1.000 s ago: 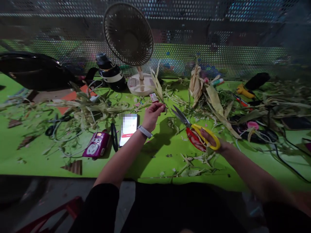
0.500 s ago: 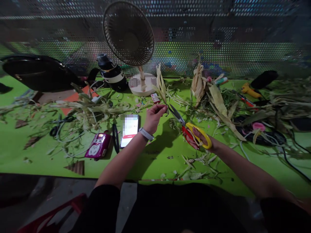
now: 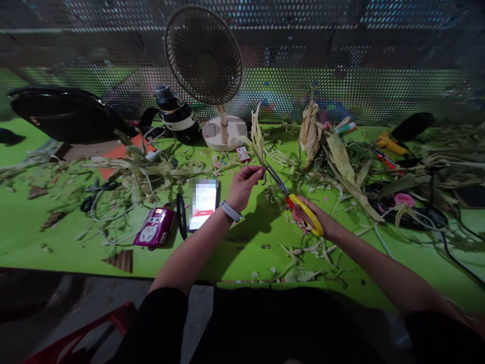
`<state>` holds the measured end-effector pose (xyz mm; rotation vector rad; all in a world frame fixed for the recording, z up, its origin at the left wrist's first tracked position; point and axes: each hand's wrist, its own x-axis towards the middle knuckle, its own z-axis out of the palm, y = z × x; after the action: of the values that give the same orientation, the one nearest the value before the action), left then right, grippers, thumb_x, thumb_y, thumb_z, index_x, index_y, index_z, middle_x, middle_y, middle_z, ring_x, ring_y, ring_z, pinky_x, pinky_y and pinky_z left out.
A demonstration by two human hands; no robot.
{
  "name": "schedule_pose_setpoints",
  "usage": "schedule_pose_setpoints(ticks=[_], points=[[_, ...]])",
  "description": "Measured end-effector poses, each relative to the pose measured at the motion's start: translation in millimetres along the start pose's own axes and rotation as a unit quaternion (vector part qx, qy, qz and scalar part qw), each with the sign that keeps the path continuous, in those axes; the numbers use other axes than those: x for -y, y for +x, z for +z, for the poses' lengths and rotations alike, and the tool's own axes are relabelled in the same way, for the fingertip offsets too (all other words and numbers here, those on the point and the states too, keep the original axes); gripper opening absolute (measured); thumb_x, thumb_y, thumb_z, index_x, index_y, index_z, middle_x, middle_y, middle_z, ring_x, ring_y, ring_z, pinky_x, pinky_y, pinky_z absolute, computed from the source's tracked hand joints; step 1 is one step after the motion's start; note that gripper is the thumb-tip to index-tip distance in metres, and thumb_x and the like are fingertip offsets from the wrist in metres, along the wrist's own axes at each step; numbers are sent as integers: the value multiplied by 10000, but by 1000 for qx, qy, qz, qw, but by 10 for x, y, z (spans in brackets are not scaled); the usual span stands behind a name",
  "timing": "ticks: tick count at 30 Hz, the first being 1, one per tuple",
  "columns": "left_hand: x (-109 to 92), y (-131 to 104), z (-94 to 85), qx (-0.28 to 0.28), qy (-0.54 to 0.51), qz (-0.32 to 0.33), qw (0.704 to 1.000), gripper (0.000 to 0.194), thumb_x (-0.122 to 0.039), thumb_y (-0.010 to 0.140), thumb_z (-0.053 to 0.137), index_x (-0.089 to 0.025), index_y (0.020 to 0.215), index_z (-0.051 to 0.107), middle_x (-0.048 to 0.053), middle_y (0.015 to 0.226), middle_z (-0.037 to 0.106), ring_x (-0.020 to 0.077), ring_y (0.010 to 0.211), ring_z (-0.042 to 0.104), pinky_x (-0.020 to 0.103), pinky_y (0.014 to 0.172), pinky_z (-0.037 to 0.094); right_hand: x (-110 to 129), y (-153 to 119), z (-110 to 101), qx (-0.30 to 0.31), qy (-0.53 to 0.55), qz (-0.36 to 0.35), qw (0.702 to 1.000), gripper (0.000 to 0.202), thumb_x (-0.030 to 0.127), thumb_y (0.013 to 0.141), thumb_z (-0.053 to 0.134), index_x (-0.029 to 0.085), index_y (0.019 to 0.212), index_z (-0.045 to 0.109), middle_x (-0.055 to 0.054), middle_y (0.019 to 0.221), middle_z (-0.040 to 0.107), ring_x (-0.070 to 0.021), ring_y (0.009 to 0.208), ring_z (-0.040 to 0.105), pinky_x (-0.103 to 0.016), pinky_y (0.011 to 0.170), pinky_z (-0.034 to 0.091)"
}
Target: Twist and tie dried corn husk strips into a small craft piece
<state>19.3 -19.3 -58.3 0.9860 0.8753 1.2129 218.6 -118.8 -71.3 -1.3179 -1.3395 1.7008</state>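
My left hand (image 3: 243, 184) pinches the lower end of a pale dried corn husk (image 3: 257, 136), whose strips fan upward. In my right hand (image 3: 307, 216) is a pair of scissors (image 3: 279, 179) with red and yellow handles. The blades lie nearly together, their tips at the husk's base just beside my left fingertips. Whether the blades touch the husk I cannot tell. Husk scraps (image 3: 303, 273) lie on the green table (image 3: 242, 253) below my hands.
A fan (image 3: 223, 134) and a dark bottle (image 3: 178, 117) stand at the back. A lit phone (image 3: 204, 205) and purple socket block (image 3: 155, 228) lie left. Husk bundles (image 3: 309, 131), a yellow-handled tool (image 3: 392, 145) and cables are on the right. A perforated metal screen (image 3: 288, 65) rises behind.
The scissors have moved closer to the husk, and their blades have gone from parted to nearly together. My left hand still pinches the husk, now more of its strips spread.
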Motion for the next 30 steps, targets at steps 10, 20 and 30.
schedule_pose_setpoints(ticks=[10, 20, 30], points=[[-5, -5, 7, -4, 3, -7, 1000, 198, -285, 639, 768, -170, 769, 674, -24, 691, 632, 49, 593, 506, 186, 563, 379, 147, -51, 104, -67, -38, 28, 997, 471, 630, 722, 599, 241, 899, 403, 96, 596, 420, -48, 349, 346, -202, 317, 342], [-86, -2, 12, -10, 70, -21, 997, 192, -274, 677, 725, -146, 742, 596, 2, 610, 647, 86, 541, 574, 226, 567, 456, 246, -93, -168, -192, -549, -46, 812, 645, 644, 746, 521, 158, 1168, 485, -73, 763, 667, -256, 657, 626, -326, 585, 396], [-120, -36, 6, -4, 211, 67, 975, 92, -226, 746, 630, -135, 753, 635, 25, 659, 664, 105, 608, 597, 228, 596, 453, 176, -74, -229, -224, -637, -78, 733, 646, 678, 786, 447, 165, 1171, 530, -55, 727, 707, -238, 623, 647, -282, 532, 316]])
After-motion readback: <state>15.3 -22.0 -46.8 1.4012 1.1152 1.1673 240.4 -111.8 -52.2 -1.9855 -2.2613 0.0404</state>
